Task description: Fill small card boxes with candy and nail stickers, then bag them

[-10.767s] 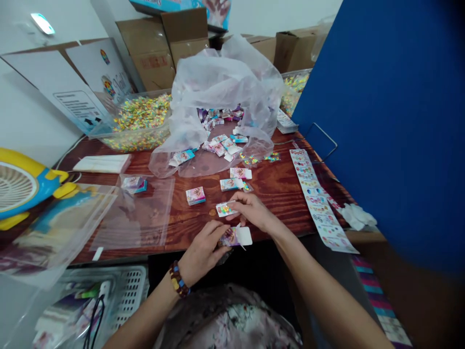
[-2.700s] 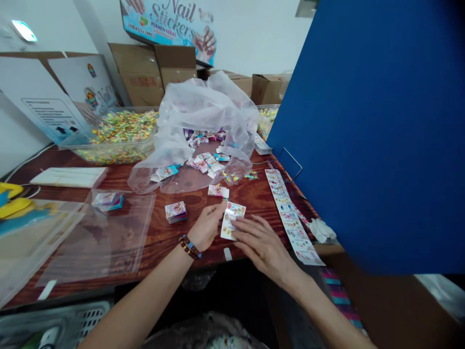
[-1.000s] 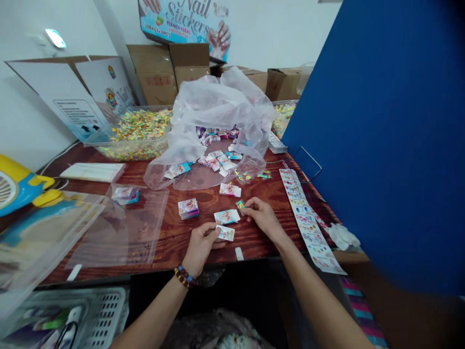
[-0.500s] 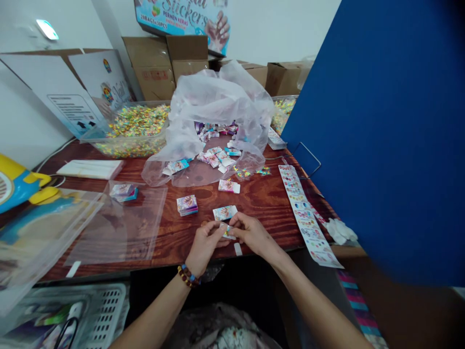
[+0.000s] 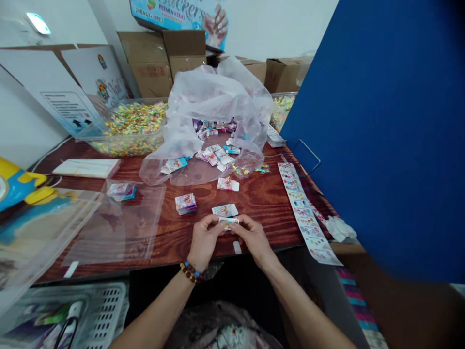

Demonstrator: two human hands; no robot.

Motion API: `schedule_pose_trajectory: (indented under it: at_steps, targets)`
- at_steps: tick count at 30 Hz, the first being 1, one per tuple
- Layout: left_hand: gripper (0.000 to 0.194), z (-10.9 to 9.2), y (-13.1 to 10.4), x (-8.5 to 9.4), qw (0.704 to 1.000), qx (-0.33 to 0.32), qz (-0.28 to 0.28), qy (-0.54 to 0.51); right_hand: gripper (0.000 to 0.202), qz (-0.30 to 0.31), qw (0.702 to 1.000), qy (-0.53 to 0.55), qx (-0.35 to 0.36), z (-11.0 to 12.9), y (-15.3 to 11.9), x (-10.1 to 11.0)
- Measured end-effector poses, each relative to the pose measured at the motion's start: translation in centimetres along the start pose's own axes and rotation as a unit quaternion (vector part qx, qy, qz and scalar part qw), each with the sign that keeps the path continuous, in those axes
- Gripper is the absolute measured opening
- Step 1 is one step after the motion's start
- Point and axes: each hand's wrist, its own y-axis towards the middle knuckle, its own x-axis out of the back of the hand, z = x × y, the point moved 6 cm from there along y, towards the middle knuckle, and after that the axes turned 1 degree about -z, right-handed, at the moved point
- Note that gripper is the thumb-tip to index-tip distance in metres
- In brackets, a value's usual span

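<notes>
Between my left hand (image 5: 204, 238) and my right hand (image 5: 255, 236) is a small white packet (image 5: 229, 221) with coloured bits showing on it. The fingers of each hand pinch one end, thumbs on its near side. Just beyond the fingertips a small blue-white box (image 5: 224, 210) lies on the wooden table (image 5: 269, 218). Farther off rests a pink-white box (image 5: 228, 184) with its flap out. A short stack of little boxes (image 5: 185, 203) stands left of them. A white strip (image 5: 237, 247) lies by my right hand at the table's edge.
A clear plastic bag (image 5: 218, 97) spills small boxes at the back. Tubs of coloured pieces (image 5: 136, 118) stand behind. A long sticker sheet (image 5: 307, 213) hangs over the right edge, beside a blue panel (image 5: 374, 145). A basket (image 5: 109, 310) sits lower left.
The packet has been straightened and now lies level between both hands, slightly farther from me. My hands have turned to hold its two ends.
</notes>
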Motion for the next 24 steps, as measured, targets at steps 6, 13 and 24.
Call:
schedule_pose_trajectory:
  at_steps: [6, 13, 24]
  targets:
    - [0.018, -2.5, 0.5, -0.3, 0.935, -0.178, 0.011, 0.306, 0.028, -0.028, 0.999, -0.031, 0.012, 0.9, 1.8, 2.4]
    - [0.047, -2.3, 2.6, -1.9, 0.716, -0.282, 0.077, 0.634, 0.024, -0.106, 0.97, -0.206, 0.07, 2.4, 4.9, 5.3]
    - [0.045, -2.5, 1.2, -1.8, 0.768, -0.292, 0.118, 0.557, 0.017, -0.005, 0.969, -0.246, 0.039, 4.2, 4.7, 3.0]
